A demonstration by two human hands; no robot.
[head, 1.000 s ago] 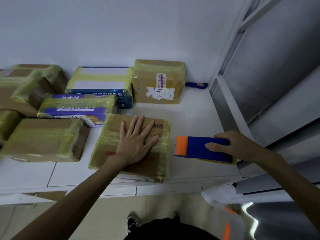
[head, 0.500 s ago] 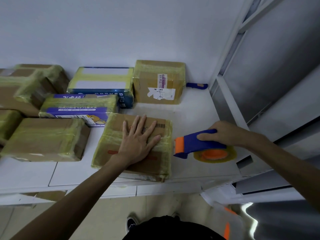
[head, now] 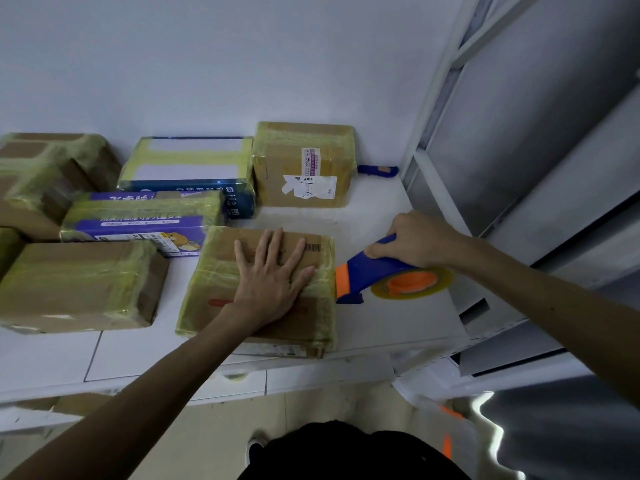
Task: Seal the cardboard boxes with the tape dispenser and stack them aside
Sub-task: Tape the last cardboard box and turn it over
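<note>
Your white, smooth tabletop (head: 381, 216) runs along a plain white wall and carries several rectangular boxes, most wrapped in glossy, wrinkled yellowish tape. At the far left sits a bulky brown cardboard box (head: 52, 174) with slack, crumpled film over its corners; beside it lie a blue-and-white printed carton (head: 187, 171) and a purple printed carton (head: 138, 220), both banded in the same tape. A squat brown cardboard box with a white shipping label (head: 304, 164) stands against the wall, and a long flat brown box (head: 76, 285) lies near the front edge at left. The flat brown cardboard box under your left hand (head: 273, 282) lies close to the table's front edge, its sides filmed with ridged tape and a barcode showing near its far right corner. Your left hand (head: 272, 275) lies flat on its top, fingers spread wide, palm pressing down. Your right hand (head: 415, 240) is curled tight around the handle of the blue-and-orange plastic tape dispenser (head: 374, 271), whose orange nose touches the box's right side; its round, translucent yellowish tape roll (head: 412, 285) lies against the tabletop.
</note>
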